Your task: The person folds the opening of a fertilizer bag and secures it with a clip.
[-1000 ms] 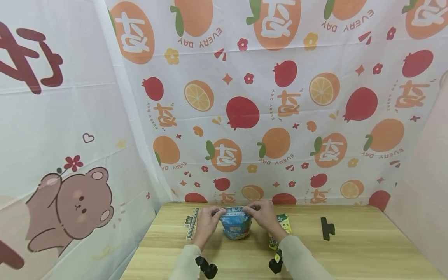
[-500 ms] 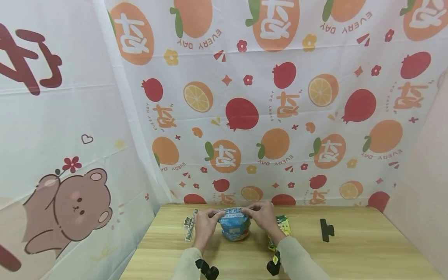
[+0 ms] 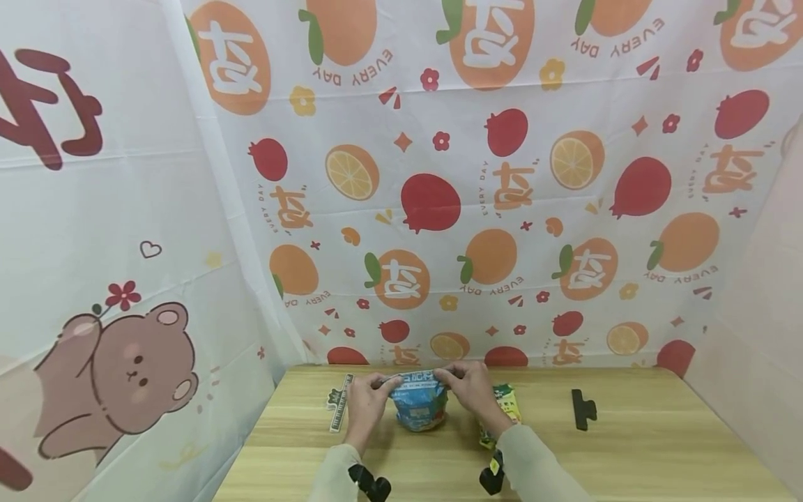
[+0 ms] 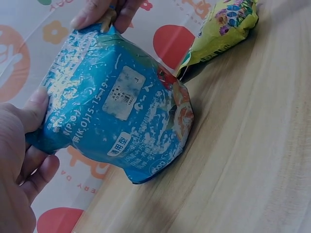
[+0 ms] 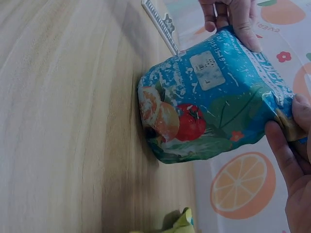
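A blue plastic fertilizer bag (image 3: pixel 419 403), printed with vegetables and the figures 15-15-15, stands upright on the wooden table. My left hand (image 3: pixel 366 403) pinches its left top corner between thumb and fingers. At the right top corner my right hand (image 3: pixel 472 390) pinches the film the same way. Between the two hands the top edge is stretched flat. In the left wrist view a white barcode label (image 4: pixel 124 93) shows on the bag's face. The right wrist view shows tomatoes (image 5: pixel 191 121) printed near its lower side.
Behind my right wrist lies a yellow-green packet (image 3: pixel 507 403), partly hidden by the arm. A black clip (image 3: pixel 583 410) lies farther right. Left of my left hand is a white ruler-like strip with a dark green figure (image 3: pixel 339 403). A fruit-print cloth (image 3: pixel 433 265) hangs behind the table.
Both hands keep their hold on the bag's top corners. The top edge has tipped slightly, and more of its printed band shows now.
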A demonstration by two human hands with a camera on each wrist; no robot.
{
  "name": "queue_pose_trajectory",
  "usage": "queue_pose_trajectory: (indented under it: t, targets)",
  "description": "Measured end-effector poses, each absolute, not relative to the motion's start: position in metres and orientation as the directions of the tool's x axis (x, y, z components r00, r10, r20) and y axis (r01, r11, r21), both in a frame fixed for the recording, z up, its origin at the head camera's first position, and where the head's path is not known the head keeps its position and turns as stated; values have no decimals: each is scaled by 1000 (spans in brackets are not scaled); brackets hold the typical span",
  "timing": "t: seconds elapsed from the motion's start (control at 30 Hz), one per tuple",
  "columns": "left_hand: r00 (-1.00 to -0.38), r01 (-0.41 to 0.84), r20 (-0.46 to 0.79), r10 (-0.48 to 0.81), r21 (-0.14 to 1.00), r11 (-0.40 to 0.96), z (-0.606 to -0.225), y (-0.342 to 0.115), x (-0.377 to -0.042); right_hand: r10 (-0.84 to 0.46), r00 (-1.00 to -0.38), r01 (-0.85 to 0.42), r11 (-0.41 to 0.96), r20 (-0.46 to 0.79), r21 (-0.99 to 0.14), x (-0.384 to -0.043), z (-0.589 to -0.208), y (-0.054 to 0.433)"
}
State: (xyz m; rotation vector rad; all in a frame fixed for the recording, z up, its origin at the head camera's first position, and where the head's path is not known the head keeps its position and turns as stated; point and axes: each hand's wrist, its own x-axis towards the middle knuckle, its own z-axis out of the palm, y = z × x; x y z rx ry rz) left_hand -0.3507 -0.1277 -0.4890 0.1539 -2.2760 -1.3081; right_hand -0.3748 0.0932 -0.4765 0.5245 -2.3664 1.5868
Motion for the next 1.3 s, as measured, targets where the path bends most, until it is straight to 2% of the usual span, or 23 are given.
queue_pose_trajectory:
  t: [0.43, 0.57, 0.77, 1.0, 1.13, 1.3]
  targets:
    - [-832, 232, 465, -304, 788, 570, -492, -130, -350, -333, -881, -452, 381, 337, -807, -377, -473, 108]
    - [-842, 239, 465, -273, 776, 583, -492, -131, -349, -366, -874, -450, 364, 319, -816, -378, -471, 112]
    - [-868, 233, 443, -225, 763, 603, -494, -134, -346, -337, -889, -425, 358, 309, -831, -375, -472, 112]
    - [-904, 174, 336, -263, 852, 494, -496, -138, -343, -242, -919, -386, 384, 313, -839, -370, -472, 109]
    - [-882, 169, 349, -316, 861, 479, -498, -141, -342, -235, -913, -403, 414, 332, -816, -368, -470, 107]
    - [-851, 204, 421, -314, 816, 541, -497, -138, -343, -278, -892, -447, 438, 356, -780, -366, -468, 110]
